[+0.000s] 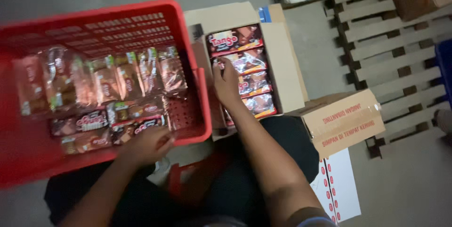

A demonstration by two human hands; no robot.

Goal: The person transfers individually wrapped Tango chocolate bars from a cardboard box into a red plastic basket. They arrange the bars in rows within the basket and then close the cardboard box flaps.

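Centrally, the right hand reaches into an open cardboard box, fingers curled onto one of the brown snack packets stacked there. At lower left, the left hand rests on the near rim of a red plastic crate, fingers bent over packets. Judged advice: lift one packet cleanly, keeping the crate steady. The crate holds rows of clear-wrapped snacks.

basket left | carton right, touching | packets in carton
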